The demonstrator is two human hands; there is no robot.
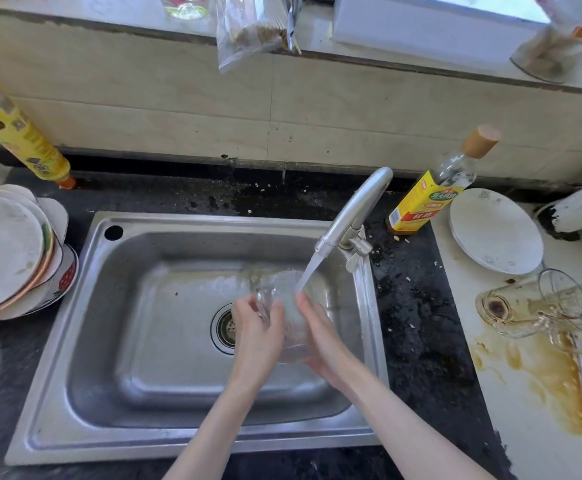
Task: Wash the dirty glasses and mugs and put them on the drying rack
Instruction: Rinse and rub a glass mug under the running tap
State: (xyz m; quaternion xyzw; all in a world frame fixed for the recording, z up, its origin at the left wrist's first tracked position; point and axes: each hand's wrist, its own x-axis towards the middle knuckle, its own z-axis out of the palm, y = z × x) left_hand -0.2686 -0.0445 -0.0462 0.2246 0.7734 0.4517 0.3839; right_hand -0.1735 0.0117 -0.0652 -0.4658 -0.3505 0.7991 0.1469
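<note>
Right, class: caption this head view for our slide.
Both hands, left and right, rinse a clear glass under the running tap.

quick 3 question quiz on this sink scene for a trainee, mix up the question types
1. True or false: water from the tap is running onto the glass.
2. Which hands hold the glass? A) left hand only B) right hand only C) both
3. Fill in: the dirty glasses wait on the stained board to the ___ of the sink.

Key
1. True. The stream meets the glass.
2. C. Each hand grips one side, over the basin.
3. Right. They lie tipped over near brown spill marks, in front of the white plates.
</note>
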